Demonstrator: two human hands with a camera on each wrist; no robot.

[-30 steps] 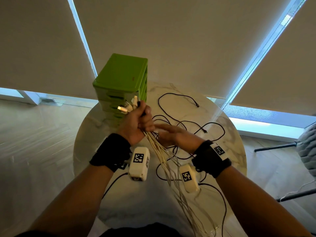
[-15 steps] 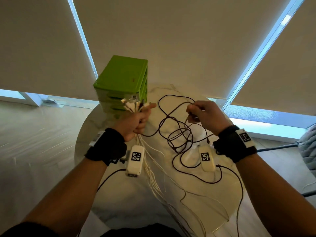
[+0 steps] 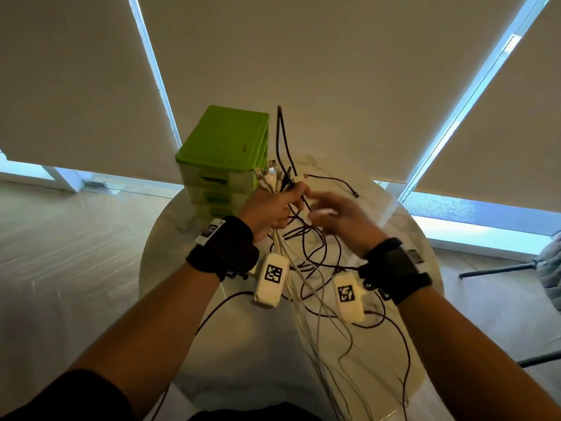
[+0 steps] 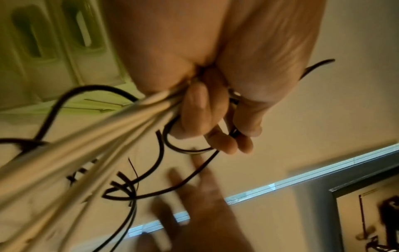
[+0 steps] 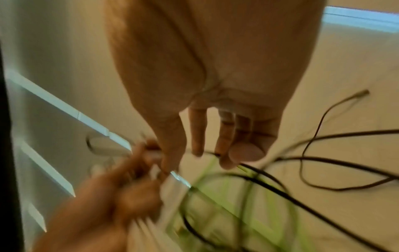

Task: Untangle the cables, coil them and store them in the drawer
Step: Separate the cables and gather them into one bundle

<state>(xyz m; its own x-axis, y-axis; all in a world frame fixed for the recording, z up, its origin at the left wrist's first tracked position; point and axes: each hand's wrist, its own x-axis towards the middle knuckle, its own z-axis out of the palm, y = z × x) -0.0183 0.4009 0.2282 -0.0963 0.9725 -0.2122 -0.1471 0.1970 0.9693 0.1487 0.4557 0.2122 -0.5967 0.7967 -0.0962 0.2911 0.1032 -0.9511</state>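
Observation:
My left hand (image 3: 274,205) grips a bundle of white cables (image 3: 299,287) and black cable (image 3: 323,247) strands above the round marble table (image 3: 170,253). Plug ends and one black cable end (image 3: 280,123) stick up out of the fist. In the left wrist view my left hand's fingers (image 4: 215,119) curl round the white cables (image 4: 86,133) and a black loop (image 4: 185,150). My right hand (image 3: 329,212), blurred, sits just right of the left hand. Its fingers (image 5: 224,136) are straight, and a black cable (image 5: 323,162) passes by their tips. The green drawer unit (image 3: 224,147) stands behind the left hand, drawers closed.
Black cable loops lie over the table's middle and right, and cables hang off the front edge (image 3: 349,390). A grey chair (image 3: 551,268) with dark legs stands on the floor at the right. Window blinds fill the background.
My right hand, which held a black cable out to the right, has come back beside the left hand. A black cable end now stands up from the left fist.

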